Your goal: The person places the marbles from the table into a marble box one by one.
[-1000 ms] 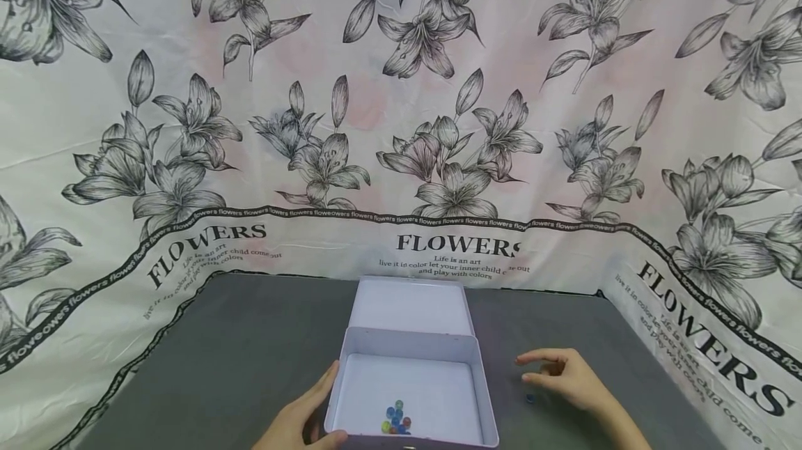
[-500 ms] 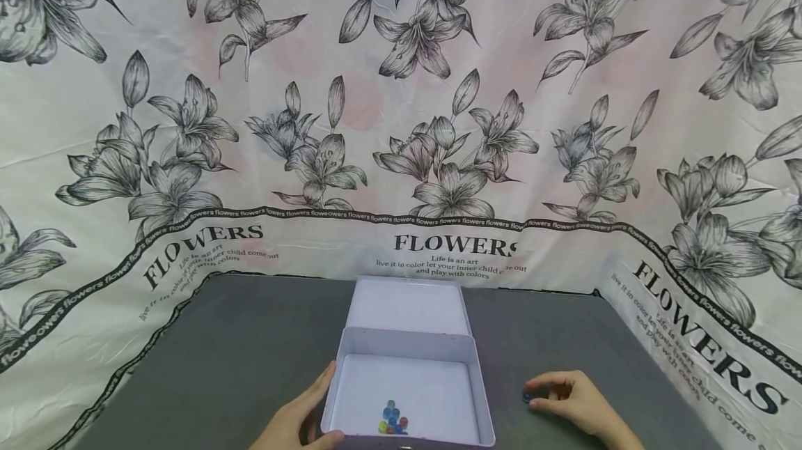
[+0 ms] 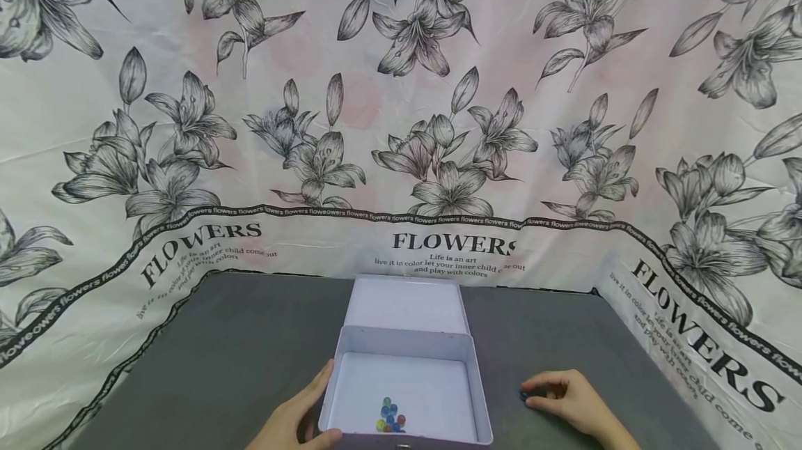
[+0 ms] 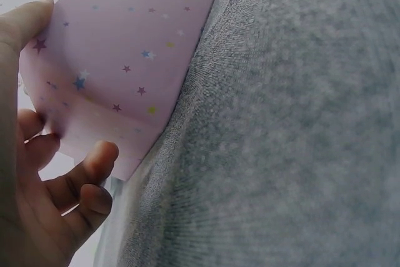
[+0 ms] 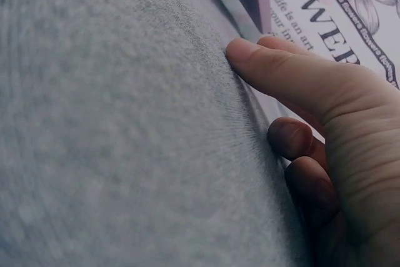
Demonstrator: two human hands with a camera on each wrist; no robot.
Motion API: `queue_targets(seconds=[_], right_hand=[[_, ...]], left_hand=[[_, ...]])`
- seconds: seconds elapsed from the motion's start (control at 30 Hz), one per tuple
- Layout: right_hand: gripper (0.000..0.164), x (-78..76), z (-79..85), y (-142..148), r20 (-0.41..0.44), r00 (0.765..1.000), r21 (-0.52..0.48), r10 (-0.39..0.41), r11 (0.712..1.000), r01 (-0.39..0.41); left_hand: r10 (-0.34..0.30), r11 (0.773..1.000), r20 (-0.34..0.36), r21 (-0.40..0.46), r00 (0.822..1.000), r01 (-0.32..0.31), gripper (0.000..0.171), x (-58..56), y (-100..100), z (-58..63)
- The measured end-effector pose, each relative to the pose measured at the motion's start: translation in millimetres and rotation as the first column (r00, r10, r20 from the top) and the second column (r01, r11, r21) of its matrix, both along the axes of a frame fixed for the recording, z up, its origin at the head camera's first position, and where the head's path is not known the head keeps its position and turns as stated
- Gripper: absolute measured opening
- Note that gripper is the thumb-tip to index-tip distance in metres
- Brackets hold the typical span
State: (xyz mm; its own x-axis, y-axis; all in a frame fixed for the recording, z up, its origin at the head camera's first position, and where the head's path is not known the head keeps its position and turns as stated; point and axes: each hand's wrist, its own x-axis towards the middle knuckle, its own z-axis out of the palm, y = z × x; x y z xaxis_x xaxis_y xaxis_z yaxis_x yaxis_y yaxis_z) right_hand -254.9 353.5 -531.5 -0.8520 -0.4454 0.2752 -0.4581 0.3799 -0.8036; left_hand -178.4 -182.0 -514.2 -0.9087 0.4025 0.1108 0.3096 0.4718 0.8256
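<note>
A pale lilac metal box (image 3: 484, 394) stands with its lid (image 3: 407, 305) folded back. Several coloured marbles (image 3: 390, 408) lie on its floor near the front: blue, green, yellow and reddish ones. My left hand (image 3: 299, 412) holds the box at its front left corner, thumb toward the front and fingers along the side. In the left wrist view that side wall (image 4: 119, 48) is pink with small stars. Right of the box, my right hand (image 3: 567, 400) pinches a dark blue marble (image 3: 523, 396) between thumb and finger, low at the table. The right wrist view hides this marble.
A dark grey cloth (image 3: 250, 338) covers the table beneath the box and hands. White curtains (image 3: 301, 157) printed with lilies enclose the table at the back and on both sides.
My right thumb and finger have come down and closed around the blue marble, which lay just below them before. My left hand stays on the box; the view has shifted slightly.
</note>
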Motion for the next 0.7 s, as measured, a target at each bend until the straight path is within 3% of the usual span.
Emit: queue_targets(seconds=[0.43,0.7], right_hand=[[0.013,-0.7,-0.1,-5.0,-0.099,0.995,-0.001,-0.02,1.0,0.021],[0.013,-4.5,10.7,-6.9,-0.038,0.995,-0.041,-0.088,0.995,0.087]], left_hand=[[0.015,1.0,-0.012,-0.001,1.0,-0.015,0.089,1.6,-0.5,0.3],[0.019,1.0,0.014,0.003,1.0,-0.019,0.091,0.6,0.5,2.6]])
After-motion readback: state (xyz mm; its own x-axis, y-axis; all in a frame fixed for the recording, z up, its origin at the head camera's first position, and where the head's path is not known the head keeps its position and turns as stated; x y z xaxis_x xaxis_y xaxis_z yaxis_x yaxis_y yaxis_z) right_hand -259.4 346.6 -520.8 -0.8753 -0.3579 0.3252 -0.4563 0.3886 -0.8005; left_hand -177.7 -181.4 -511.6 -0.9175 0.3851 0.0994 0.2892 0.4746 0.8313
